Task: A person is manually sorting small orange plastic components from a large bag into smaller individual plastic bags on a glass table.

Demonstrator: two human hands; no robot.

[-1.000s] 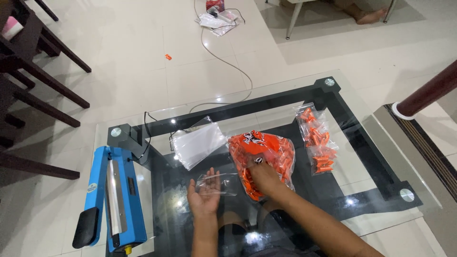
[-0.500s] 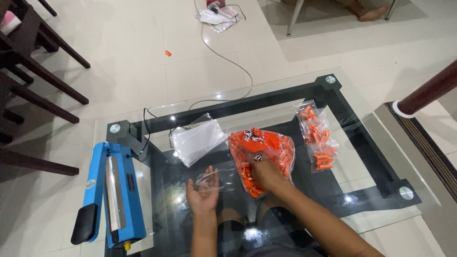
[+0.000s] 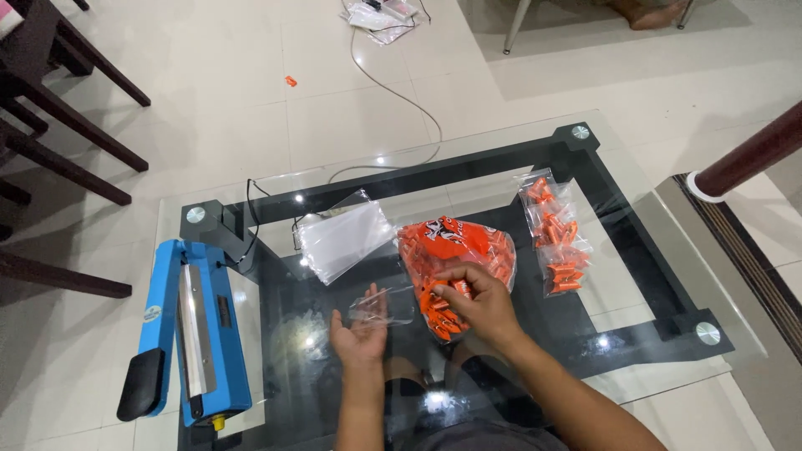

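Observation:
A big clear bag full of small orange pieces [image 3: 468, 250] lies on the glass table [image 3: 468, 159]. My right hand [image 3: 474, 302] rests on the bag's near end, fingers pinched on some orange pieces. My left hand [image 3: 359, 332] is palm up just left of it, holding a small clear plastic bag [image 3: 383, 306] at its fingertips. A stack of empty clear bags [image 3: 344, 238] lies farther back on the left. Two small filled bags of orange pieces [image 3: 555, 234] lie to the right.
A blue heat sealer [image 3: 189, 326] with a black handle sits at the table's left edge, its cable running across the tiled floor. Dark chair legs [image 3: 58, 117] stand at the far left. A dark wooden post [image 3: 752, 154] stands at the right.
My right hand has drawn back from the middle of the orange bag to its near end. The left hand stays put with the small clear bag.

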